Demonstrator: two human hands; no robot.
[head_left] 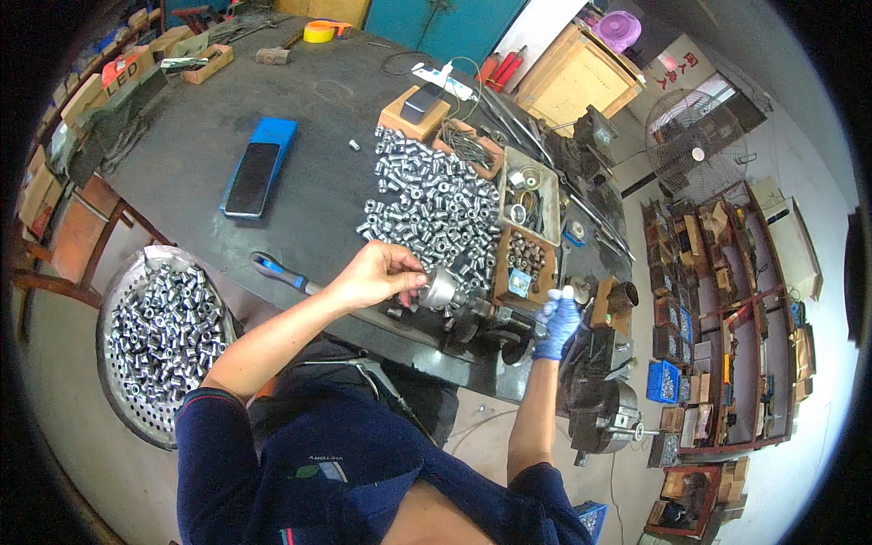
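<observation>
My bare left hand (386,274) is pinched closed at the front of a round metal chuck (440,289) on a small bench machine at the table's near edge. What sits between its fingertips is too small to make out. My right hand (557,325), in a blue glove with pale fingertips, is at the machine's right end; its fingers are blurred, so their grip cannot be told. Just beyond the chuck spreads a big heap of shiny metal fittings (436,200). To my left, a perforated metal basin (116,368) holds many similar fittings (168,331).
A phone (252,180) lies on a blue case (280,136) at the left of the dark table (191,154). A blue-black handled tool (278,271) rests near the front edge. Small parts boxes (545,218) line the right side. A bench vise (604,400) stands beside my right arm.
</observation>
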